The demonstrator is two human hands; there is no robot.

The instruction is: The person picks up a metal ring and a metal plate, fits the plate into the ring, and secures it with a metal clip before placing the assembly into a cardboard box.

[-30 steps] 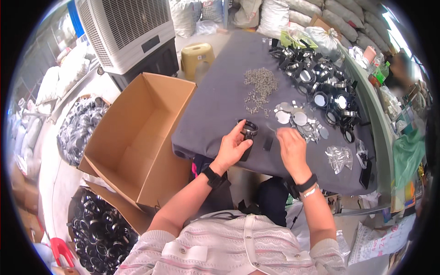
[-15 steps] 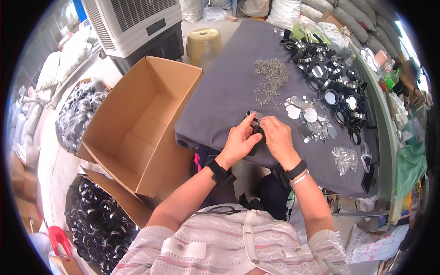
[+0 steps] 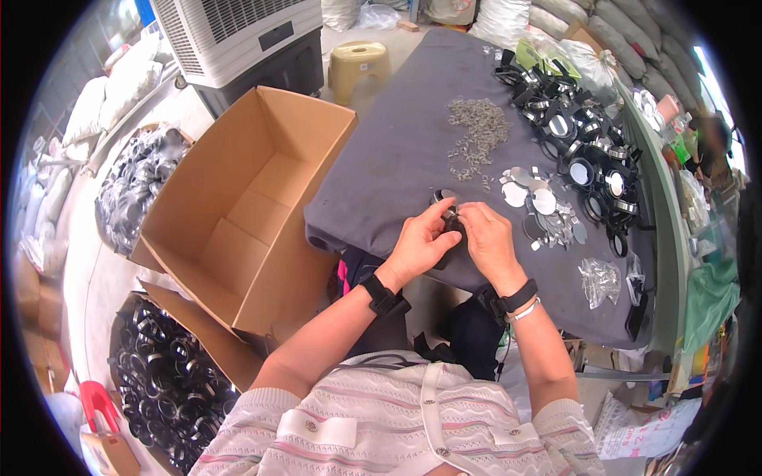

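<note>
My left hand is closed around a small black ring-shaped part at the near edge of the grey cloth-covered table. Against the part's right side, the fingertips of my right hand are pinched together; what lies between them is hidden. Beyond my hands is a heap of small clear pieces. To their right lie flat silvery discs with smaller flat pieces among them. A large pile of black ring-shaped parts, some with shiny discs, covers the table's right side.
Left of the table stands an open, empty cardboard box. Near it are a box of black ring parts and a container of grey parts. A yellow stool and an air cooler stand behind. Clear plastic bags lie at right.
The whole view has shifted slightly. My hands stay together at the black part, with the left fingers bent a little more over it and the right fingers still pinched beside it.
</note>
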